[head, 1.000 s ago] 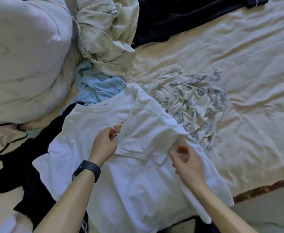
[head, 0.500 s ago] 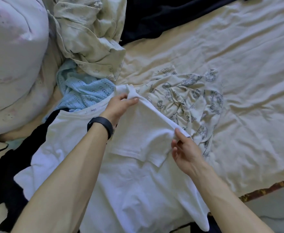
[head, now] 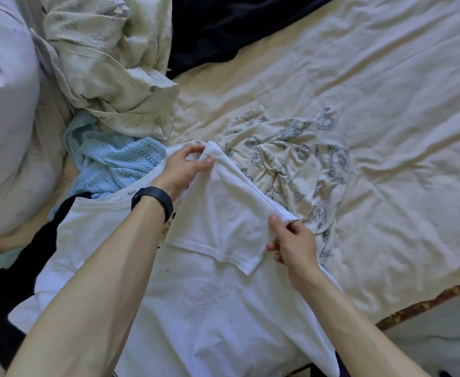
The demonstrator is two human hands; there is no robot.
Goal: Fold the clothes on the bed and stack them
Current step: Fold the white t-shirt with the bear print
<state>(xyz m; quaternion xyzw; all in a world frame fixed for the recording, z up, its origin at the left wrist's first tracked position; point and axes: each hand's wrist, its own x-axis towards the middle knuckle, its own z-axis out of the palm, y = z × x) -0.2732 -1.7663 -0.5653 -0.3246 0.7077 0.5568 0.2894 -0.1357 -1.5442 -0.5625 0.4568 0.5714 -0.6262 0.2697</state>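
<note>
White cotton is what I'm working: the T-shirt [head: 201,308] lies flat, neckline to the far left, at the near edge of the bed [head: 386,91], partly over a black garment [head: 5,308]. Its right sleeve [head: 223,221] is folded in across the chest. A second ago both hands sat lower on that flap. Now the left hand [head: 185,170] has gone up to the far shoulder corner and pinches it between thumb and fingers, while the right hand [head: 291,240] pinches the same folded edge at its near end, thumb on top. Whether its fingers reach under the fold I can't quite tell. With the crease held at both ends, I judge the first side fold is being set straight. Just right of the crease a printed garment [head: 291,159] lies crumpled and unfolded, and a blue knit [head: 114,159] waits at the far left.
</note>
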